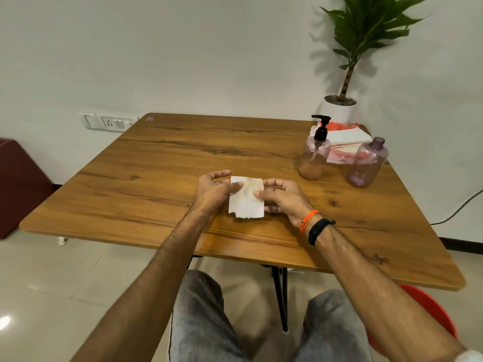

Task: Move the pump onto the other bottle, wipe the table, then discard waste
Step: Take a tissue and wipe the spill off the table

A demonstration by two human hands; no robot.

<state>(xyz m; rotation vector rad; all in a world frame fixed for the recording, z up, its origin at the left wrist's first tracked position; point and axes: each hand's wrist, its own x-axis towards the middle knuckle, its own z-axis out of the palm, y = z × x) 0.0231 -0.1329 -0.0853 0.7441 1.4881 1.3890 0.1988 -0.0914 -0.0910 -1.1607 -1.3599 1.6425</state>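
A white tissue (pixel 245 202) with an orange-brown stain near its top hangs between both hands, just above the middle of the wooden table (pixel 162 163). My left hand (pixel 213 192) pinches its upper left corner. My right hand (pixel 282 197) pinches its right edge. At the back right stands a clear pink bottle (pixel 313 160) holding some orange liquid, with the black pump (pixel 321 129) on its neck. To its right stands a second pink bottle (pixel 367 165) with an open neck and no pump.
A pack of napkins in red-and-white wrapping (pixel 345 139) lies behind the bottles. A potted plant (pixel 347 74) stands in the corner beyond the table. A red bin (pixel 428 309) sits on the floor under the table's right front corner. A dark red seat (pixel 18 184) is at left.
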